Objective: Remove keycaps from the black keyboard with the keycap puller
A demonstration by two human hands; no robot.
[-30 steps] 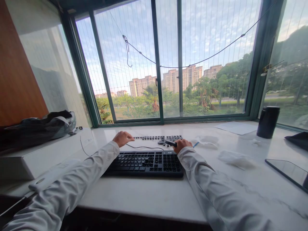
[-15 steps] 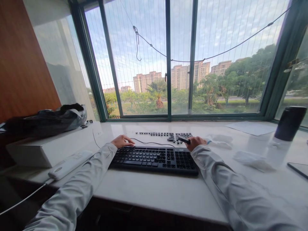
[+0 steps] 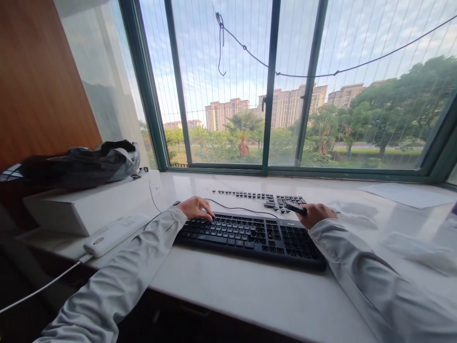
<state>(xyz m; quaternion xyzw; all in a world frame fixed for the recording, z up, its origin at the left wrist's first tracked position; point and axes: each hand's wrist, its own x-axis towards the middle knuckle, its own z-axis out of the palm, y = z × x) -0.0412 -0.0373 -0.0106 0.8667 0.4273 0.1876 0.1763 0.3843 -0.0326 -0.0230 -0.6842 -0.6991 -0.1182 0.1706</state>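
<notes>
While left hand [image 3: 195, 208] touches one keyboard [image 3: 243, 233], grip unclear, right hand [image 3: 316, 214] clasps one dark tool [image 3: 295, 209]

Covered, clipped or too fine to read around the keyboard [image 3: 250, 238].
The keyboard's far left corner lies behind the left hand [image 3: 195, 208] and left sleeve [image 3: 143, 257]; whether those fingertips pinch a key cannot be made out. By its far right corner, the right hand [image 3: 316, 215] hides the rear of a gripped dark tool [image 3: 295, 209], its kind unclear. Beyond the keyboard, any lettering on the loose keycaps [image 3: 291, 200] is too small to see. Right of it, crumpled clear plastic [image 3: 416, 250] is blurred, and the right sleeve [image 3: 374, 276] runs out of frame. Left of it, a white cord [image 3: 46, 287] is cut off by the picture's edge.
</notes>
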